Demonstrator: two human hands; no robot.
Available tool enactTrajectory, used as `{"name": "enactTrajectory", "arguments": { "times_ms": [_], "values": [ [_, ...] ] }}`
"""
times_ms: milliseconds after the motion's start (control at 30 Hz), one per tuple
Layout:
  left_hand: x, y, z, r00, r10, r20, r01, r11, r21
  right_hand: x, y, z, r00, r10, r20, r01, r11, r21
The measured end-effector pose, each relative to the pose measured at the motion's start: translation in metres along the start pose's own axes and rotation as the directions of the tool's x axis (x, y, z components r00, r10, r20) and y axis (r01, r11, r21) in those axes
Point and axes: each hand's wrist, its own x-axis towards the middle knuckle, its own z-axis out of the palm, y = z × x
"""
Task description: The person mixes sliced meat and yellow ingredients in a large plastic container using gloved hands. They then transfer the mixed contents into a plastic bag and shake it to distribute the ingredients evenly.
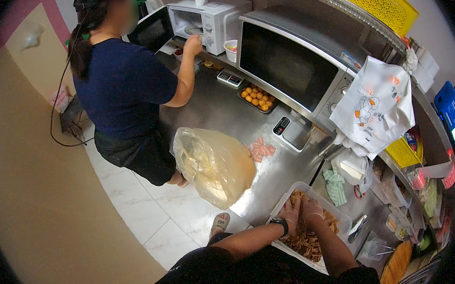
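A clear plastic tub (339, 210) of brown shredded food, which looks like cooked meat (308, 244), sits before me at the counter's near edge. Both my hands wear thin clear gloves and reach into it. My left hand (290, 214), with a black watch at the wrist, lies on the pieces near the tub's far end. Close beside it, my right hand (312, 209) has its fingers down in the same food. A larger lump (296, 196) shows at the fingertips. How firmly either hand grips cannot be made out.
A large, full plastic bag (217, 165) stands on the steel counter (196, 104) to the left. Beyond are a pink crumpled cloth (261, 150), a scale (292, 133), a tray of round orange balls (257, 98) and microwaves (285, 63). Another person (126, 78) stands at left.
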Motion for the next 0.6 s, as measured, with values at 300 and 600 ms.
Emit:
{"name": "enactTrajectory", "arguments": {
  "times_ms": [300, 600],
  "values": [
    [0.051, 0.009, 0.023, 0.973, -0.029, -0.229, 0.051, 0.995, 0.088, 0.020, 0.046, 0.011, 0.988, -0.020, -0.156, 0.076, 0.929, 0.362],
    [0.038, -0.010, -0.012, 0.939, 0.290, -0.183, -0.343, 0.766, -0.544, -0.039, 0.082, 0.001, 0.894, -0.143, -0.425, 0.404, 0.668, 0.625]
  ]
}}
